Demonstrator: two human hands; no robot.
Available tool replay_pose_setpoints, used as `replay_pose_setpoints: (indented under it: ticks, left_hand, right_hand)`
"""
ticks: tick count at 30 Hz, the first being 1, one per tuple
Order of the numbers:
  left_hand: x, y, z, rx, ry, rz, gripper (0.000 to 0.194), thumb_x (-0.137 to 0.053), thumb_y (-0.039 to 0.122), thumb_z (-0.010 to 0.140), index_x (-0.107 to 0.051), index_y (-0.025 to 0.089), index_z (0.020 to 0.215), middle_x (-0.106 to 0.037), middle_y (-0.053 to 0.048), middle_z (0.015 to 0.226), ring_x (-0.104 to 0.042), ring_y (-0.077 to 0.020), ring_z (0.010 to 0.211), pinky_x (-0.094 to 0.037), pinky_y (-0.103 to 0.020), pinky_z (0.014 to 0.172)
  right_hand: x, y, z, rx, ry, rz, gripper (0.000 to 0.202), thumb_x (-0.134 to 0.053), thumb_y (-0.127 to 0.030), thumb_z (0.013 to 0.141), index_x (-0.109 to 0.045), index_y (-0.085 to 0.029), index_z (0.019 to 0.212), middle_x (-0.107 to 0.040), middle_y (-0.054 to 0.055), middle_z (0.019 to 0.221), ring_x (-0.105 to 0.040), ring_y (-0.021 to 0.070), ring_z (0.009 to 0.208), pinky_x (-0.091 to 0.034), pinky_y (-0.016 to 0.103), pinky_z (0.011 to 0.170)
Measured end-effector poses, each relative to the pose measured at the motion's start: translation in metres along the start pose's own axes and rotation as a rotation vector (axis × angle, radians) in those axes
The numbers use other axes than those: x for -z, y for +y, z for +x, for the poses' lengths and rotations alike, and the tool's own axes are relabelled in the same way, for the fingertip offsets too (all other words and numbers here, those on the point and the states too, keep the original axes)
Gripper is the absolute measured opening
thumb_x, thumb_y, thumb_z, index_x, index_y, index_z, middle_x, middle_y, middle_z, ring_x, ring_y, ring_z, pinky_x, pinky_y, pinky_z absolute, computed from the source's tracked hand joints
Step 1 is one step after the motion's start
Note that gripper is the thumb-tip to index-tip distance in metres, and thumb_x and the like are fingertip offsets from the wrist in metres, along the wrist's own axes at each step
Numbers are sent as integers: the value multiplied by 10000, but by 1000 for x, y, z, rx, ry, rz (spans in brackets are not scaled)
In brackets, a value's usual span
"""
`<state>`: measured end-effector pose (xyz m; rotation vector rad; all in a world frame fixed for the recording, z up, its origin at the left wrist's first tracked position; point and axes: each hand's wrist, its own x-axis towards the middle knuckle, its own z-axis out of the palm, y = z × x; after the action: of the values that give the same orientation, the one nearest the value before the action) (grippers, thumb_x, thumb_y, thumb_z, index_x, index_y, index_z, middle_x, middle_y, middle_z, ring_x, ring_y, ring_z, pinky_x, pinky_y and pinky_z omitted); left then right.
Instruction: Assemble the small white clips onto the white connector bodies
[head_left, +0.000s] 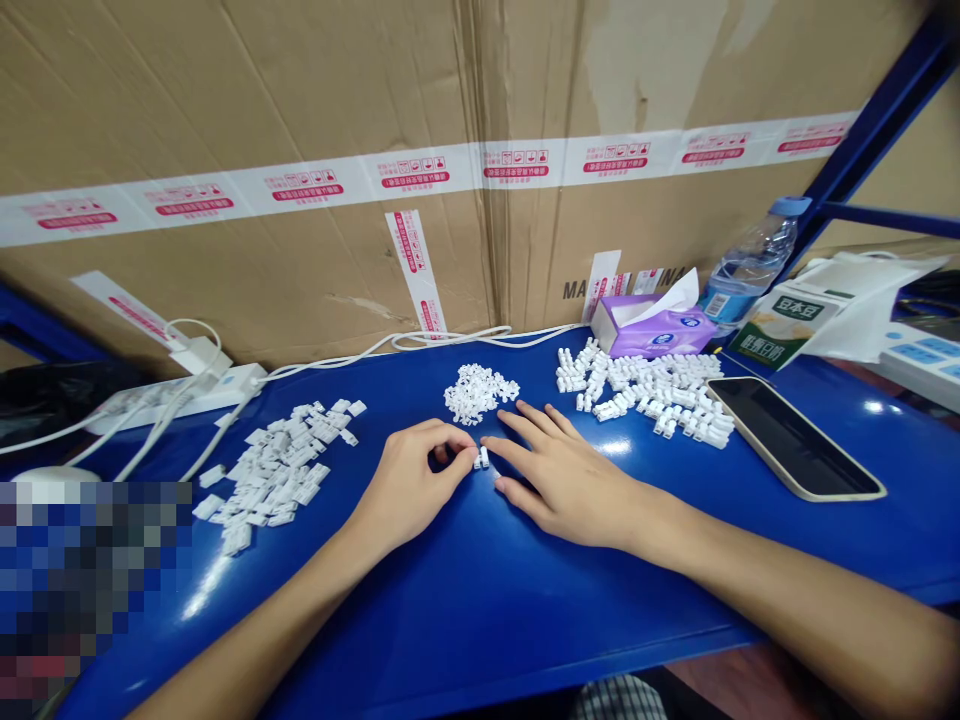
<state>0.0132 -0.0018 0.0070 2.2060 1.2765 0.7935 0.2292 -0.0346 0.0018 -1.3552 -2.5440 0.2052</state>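
Observation:
Near the middle of the blue table, my left hand (420, 475) pinches a small white plastic piece (481, 458) between thumb and index finger. My right hand (559, 470) lies palm down just to the right, fingers spread, its index fingertip close to that piece; whether it touches cannot be made out. Beyond the fingertips is a pile of tiny white parts (476, 392). To the left spreads a heap of flat white plastic pieces (277, 465). At the right, behind my right hand, lie many white pieces (652, 385) in rough rows.
A phone (795, 435) lies at the right. Behind it stand a purple tissue pack (652, 330), a water bottle (750, 265) and a carton (787, 320). A power strip (176, 395) with white cables sits at the left. Large cardboard (315, 100) walls the back of the blue table (480, 620).

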Motion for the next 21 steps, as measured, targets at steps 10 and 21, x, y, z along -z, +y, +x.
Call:
replay_pose_setpoints:
  ticks: [10,21]
  left_hand:
    - [6,-2,-3,-55,-38,69,190,-662,272,899,-694,252,1085,-678,5,976,-613,-157,765,-489,-306,716]
    - [-2,-6,-2,-74,-4,73,284,-676,238,870,-658,251,1153,-694,19,938,-590,-151,702,-507,-318,728]
  right_hand:
    - [-1,1,0,8,3,6,497,-465,-431,1028,-530,-230,1478,-408,170,1604,-294,410,1506,-254,645,1199]
    - [-3,0,0,-45,-15,42,718,-436,-486,1015,-359,-25,1561,-318,211,1624,-234,357,1534,-220,583,1246]
